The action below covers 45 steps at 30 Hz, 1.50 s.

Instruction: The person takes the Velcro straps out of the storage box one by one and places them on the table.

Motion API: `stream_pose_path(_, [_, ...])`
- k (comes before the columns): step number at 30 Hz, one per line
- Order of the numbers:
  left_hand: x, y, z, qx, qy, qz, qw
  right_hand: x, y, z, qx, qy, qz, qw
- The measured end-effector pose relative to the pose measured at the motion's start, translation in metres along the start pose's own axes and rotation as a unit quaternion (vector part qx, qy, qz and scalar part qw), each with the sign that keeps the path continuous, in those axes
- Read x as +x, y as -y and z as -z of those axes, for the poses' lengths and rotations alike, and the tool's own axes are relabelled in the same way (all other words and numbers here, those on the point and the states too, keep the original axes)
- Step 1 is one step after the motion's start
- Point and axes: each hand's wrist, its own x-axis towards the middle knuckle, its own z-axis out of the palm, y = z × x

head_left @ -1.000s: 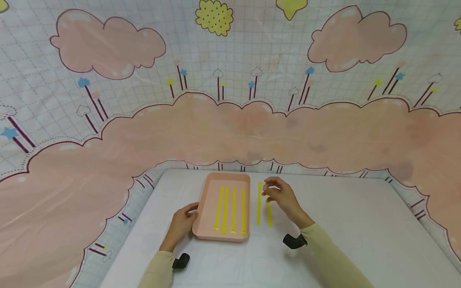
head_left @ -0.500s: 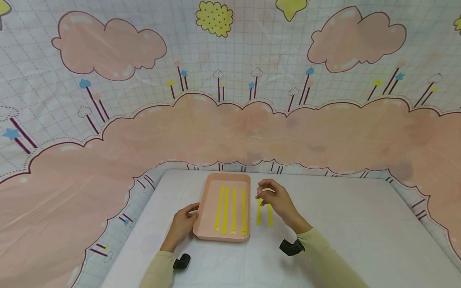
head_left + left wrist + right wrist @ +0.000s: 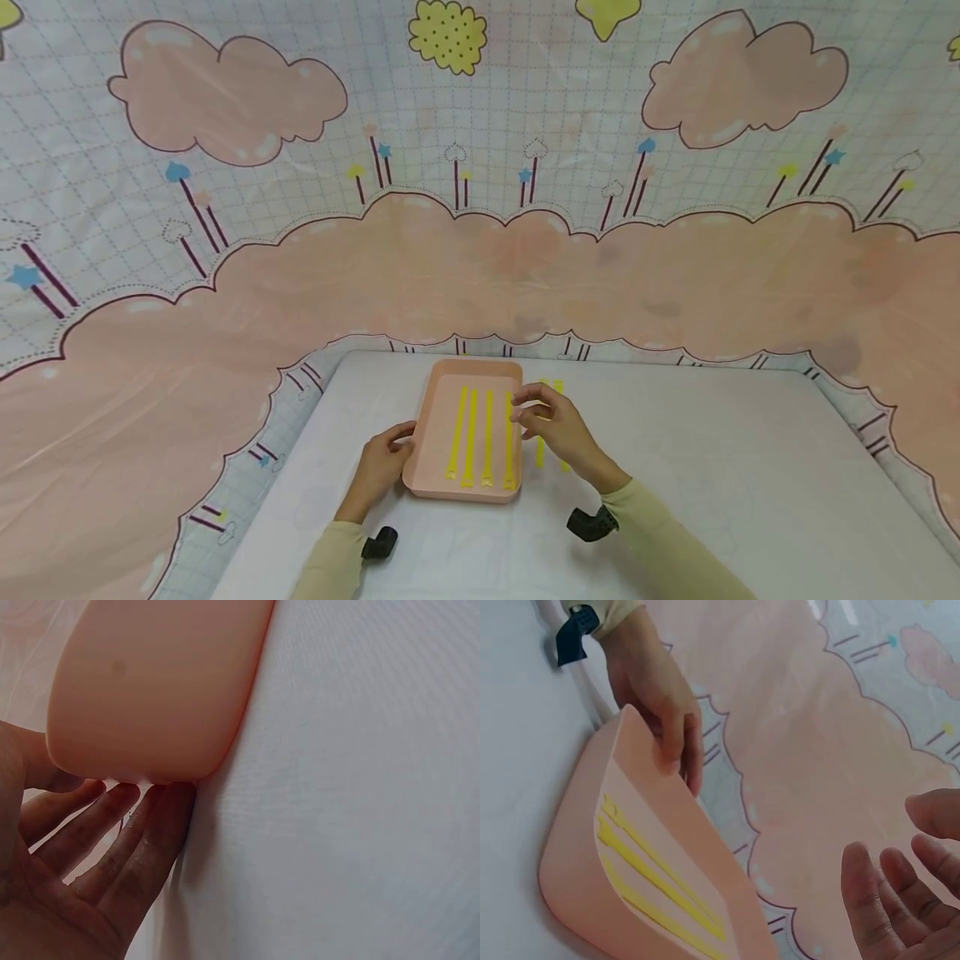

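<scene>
A shallow peach tray [image 3: 422,492] lies on the table with several long, thin yellow strips [image 3: 488,433], notched at the near end, side by side in it. At its left side my left hand [image 3: 377,467] holds the wall; in the left wrist view the fingertips [image 3: 174,799] press its outside, and in the right wrist view the thumb laps over the rim. My right hand [image 3: 561,429] hovers at the tray's right rim, fingers bent, thumb apart from them and nothing between them in the right wrist view. Two more yellow strips [image 3: 541,452] lie behind it on the table, partly hidden.
The white table [image 3: 750,467] runs out to the right and towards the front. A printed cloth [image 3: 480,267] with clouds and stars hangs behind it. A black wrist device [image 3: 592,525] sits on each forearm.
My right hand has moved left and slightly nearer, from above the two loose strips to the tray's right rim. The left hand, the tray and the strips stay as they were.
</scene>
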Motion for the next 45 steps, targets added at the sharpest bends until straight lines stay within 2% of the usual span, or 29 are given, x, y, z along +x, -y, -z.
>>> stream_pose_path(6, [-0.001, -0.001, 0.000, -0.006, 0.007, 0.002, 1.0000, 0.003, 0.001, -0.012, -0.011, 0.014, 0.010, 0.9998])
stream_pose_path(15, [-0.002, 0.000, 0.001, 0.007, -0.003, -0.009, 0.9999, 0.009, 0.006, -0.032, -0.011, 0.038, 0.011, 0.9992])
stream_pose_path(23, [-0.001, 0.000, 0.001, 0.000, 0.001, 0.003, 1.0000, 0.015, 0.007, -0.049, -0.058, 0.054, 0.038, 0.9961])
stream_pose_path(33, [0.000, 0.003, 0.000, 0.007, -0.001, -0.001, 1.0000, 0.020, 0.015, -0.061, -0.111, 0.080, 0.075, 0.9878])
stream_pose_path(39, [0.000, 0.003, -0.001, 0.004, 0.003, 0.001, 1.0000, 0.025, 0.021, -0.066, -0.168, 0.100, 0.095, 0.9762])
stream_pose_path(42, [0.001, 0.004, -0.001, 0.005, 0.006, 0.001, 1.0000, 0.030, 0.021, -0.068, -0.216, 0.113, 0.115, 0.9630])
stream_pose_path(45, [0.001, 0.005, 0.001, 0.005, 0.004, -0.006, 1.0000, 0.037, 0.022, -0.071, -0.268, 0.123, 0.146, 0.9443])
